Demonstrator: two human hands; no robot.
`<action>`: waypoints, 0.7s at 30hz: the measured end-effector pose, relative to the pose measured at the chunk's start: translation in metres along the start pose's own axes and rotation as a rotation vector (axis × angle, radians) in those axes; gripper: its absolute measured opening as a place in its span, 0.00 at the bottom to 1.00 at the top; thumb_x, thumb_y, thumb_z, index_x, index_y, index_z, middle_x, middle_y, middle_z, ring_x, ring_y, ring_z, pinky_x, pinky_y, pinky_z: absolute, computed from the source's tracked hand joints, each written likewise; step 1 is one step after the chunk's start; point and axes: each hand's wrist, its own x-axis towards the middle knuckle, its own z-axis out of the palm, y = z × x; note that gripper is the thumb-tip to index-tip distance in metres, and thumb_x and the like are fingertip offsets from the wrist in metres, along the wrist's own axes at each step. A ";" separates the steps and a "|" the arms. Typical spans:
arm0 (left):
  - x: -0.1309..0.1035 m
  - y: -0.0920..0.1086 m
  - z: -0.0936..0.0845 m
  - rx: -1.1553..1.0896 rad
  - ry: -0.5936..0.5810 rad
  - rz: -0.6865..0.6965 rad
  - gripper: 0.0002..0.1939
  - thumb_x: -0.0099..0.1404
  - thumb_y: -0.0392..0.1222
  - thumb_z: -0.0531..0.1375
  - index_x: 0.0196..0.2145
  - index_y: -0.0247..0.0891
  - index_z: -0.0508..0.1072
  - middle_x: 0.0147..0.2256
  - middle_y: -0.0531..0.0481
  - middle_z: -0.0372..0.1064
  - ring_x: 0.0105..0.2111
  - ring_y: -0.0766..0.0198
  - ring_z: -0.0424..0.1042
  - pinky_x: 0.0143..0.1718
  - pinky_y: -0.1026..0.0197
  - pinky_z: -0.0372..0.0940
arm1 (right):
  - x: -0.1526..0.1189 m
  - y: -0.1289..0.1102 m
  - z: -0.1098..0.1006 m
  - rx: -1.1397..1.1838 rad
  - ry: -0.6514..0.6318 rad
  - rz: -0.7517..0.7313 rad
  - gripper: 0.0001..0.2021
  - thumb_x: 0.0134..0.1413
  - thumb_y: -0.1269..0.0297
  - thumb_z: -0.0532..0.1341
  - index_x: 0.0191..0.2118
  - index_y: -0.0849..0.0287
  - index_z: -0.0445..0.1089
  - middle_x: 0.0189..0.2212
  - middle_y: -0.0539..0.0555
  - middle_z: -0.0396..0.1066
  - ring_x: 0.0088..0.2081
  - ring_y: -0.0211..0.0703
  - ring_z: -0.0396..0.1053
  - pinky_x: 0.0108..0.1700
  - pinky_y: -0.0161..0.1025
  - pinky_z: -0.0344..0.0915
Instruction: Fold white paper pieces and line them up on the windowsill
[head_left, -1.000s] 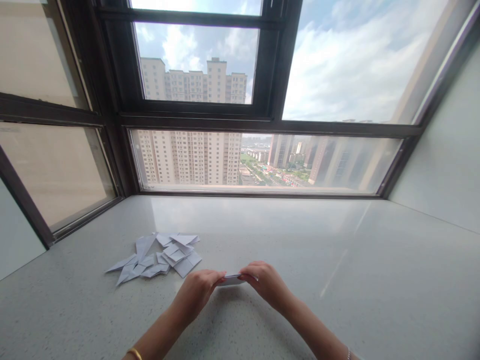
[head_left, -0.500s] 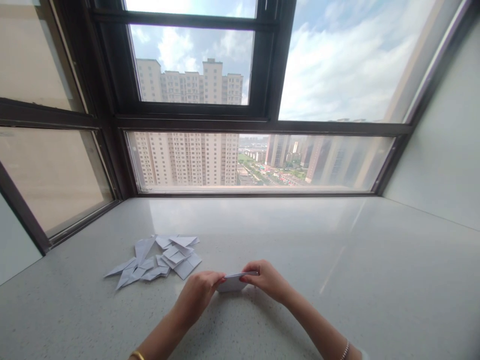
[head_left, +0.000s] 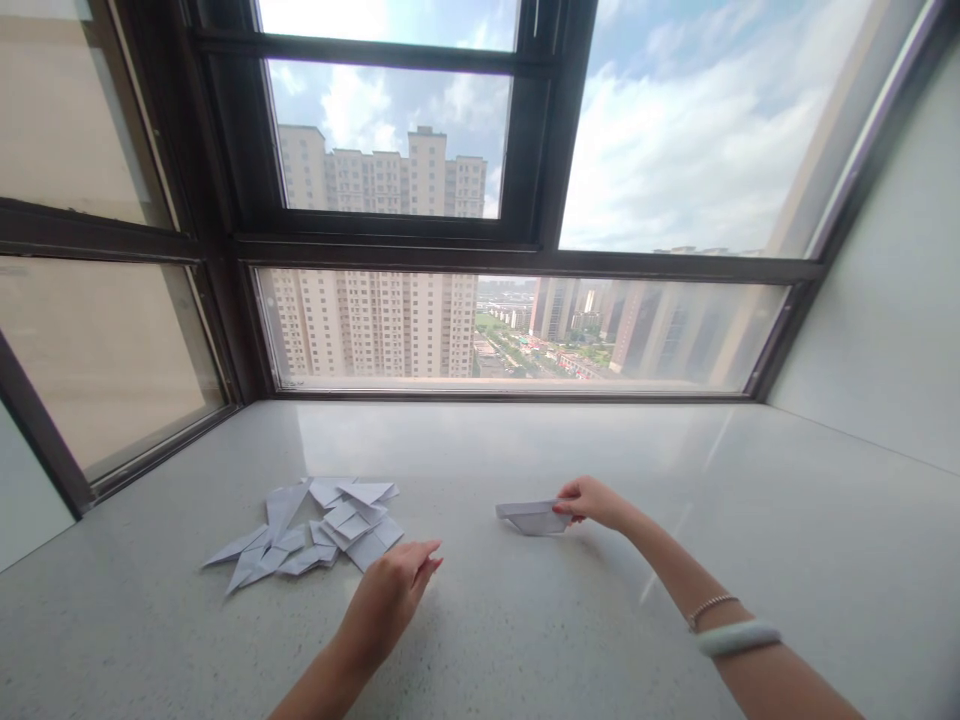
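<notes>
My right hand (head_left: 592, 503) pinches the right end of a folded white paper piece (head_left: 531, 517), which is held just over or on the pale speckled surface (head_left: 465, 640). The paper has a straight upper edge and a narrower lower part. My left hand (head_left: 397, 585) is apart from it, lower and to the left, with nothing visible in it; thumb and forefinger tips are slightly separated. Beyond my left hand lies a pile of folded white papers (head_left: 352, 520), some pointed, some square, overlapping each other.
A dark window frame (head_left: 510, 397) borders the surface at the back and left. A white wall (head_left: 877, 300) rises on the right. Tall buildings (head_left: 382, 320) stand outside behind the glass.
My left hand has let go of the folded paper. My right hand has carried it to the right and farther from me. The paper pile has kept its arrangement.
</notes>
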 end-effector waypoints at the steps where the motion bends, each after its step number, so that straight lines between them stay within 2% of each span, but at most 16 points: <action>1: 0.001 -0.001 -0.001 0.003 0.006 0.001 0.15 0.61 0.41 0.49 0.39 0.37 0.71 0.31 0.45 0.73 0.28 0.63 0.71 0.32 0.65 0.65 | 0.002 0.005 -0.007 -0.035 0.001 0.020 0.11 0.39 0.61 0.58 0.20 0.64 0.72 0.13 0.51 0.69 0.20 0.38 0.66 0.24 0.32 0.60; 5: 0.002 -0.005 -0.005 -0.013 0.027 -0.009 0.15 0.61 0.41 0.49 0.40 0.36 0.71 0.28 0.46 0.73 0.27 0.63 0.71 0.31 0.65 0.65 | 0.007 0.019 -0.029 -0.200 0.004 0.105 0.09 0.43 0.65 0.59 0.21 0.64 0.72 0.14 0.52 0.69 0.22 0.40 0.68 0.26 0.33 0.60; 7: 0.001 -0.004 -0.004 -0.018 0.022 -0.013 0.14 0.61 0.41 0.49 0.39 0.36 0.72 0.28 0.46 0.73 0.27 0.63 0.71 0.30 0.65 0.65 | 0.010 0.023 -0.034 -0.290 -0.002 0.148 0.09 0.46 0.66 0.58 0.23 0.65 0.72 0.18 0.53 0.71 0.26 0.42 0.69 0.30 0.34 0.62; 9: 0.000 -0.002 -0.003 -0.016 0.011 -0.008 0.14 0.61 0.42 0.49 0.38 0.36 0.72 0.29 0.45 0.73 0.28 0.63 0.71 0.30 0.66 0.65 | 0.014 0.024 -0.036 -0.370 -0.022 0.186 0.08 0.51 0.65 0.57 0.32 0.65 0.70 0.29 0.55 0.71 0.32 0.43 0.68 0.35 0.37 0.63; 11: -0.001 0.001 -0.001 -0.007 -0.001 0.003 0.14 0.61 0.42 0.49 0.38 0.36 0.72 0.30 0.45 0.73 0.29 0.62 0.71 0.30 0.66 0.65 | 0.018 0.025 -0.035 -0.434 -0.043 0.215 0.11 0.54 0.63 0.55 0.41 0.62 0.66 0.40 0.54 0.67 0.38 0.43 0.66 0.39 0.41 0.64; 13: -0.002 0.002 0.000 0.011 -0.014 0.005 0.15 0.62 0.43 0.49 0.39 0.36 0.71 0.29 0.45 0.73 0.28 0.63 0.71 0.31 0.66 0.64 | 0.021 0.026 -0.034 -0.488 -0.051 0.233 0.12 0.55 0.63 0.54 0.45 0.59 0.62 0.45 0.54 0.63 0.41 0.43 0.65 0.40 0.44 0.64; 18: -0.004 0.003 0.001 0.037 -0.056 -0.005 0.16 0.62 0.43 0.48 0.39 0.35 0.71 0.30 0.46 0.72 0.29 0.63 0.71 0.32 0.65 0.64 | 0.022 0.030 -0.032 -0.602 0.015 0.262 0.13 0.55 0.63 0.54 0.45 0.60 0.62 0.44 0.55 0.63 0.41 0.43 0.65 0.40 0.45 0.64; 21: -0.004 0.003 0.001 0.037 -0.057 0.004 0.15 0.62 0.43 0.48 0.40 0.36 0.71 0.32 0.45 0.72 0.31 0.63 0.71 0.34 0.64 0.64 | 0.019 0.030 -0.031 -0.656 0.091 0.247 0.08 0.51 0.64 0.57 0.38 0.59 0.68 0.40 0.54 0.66 0.42 0.46 0.65 0.41 0.41 0.62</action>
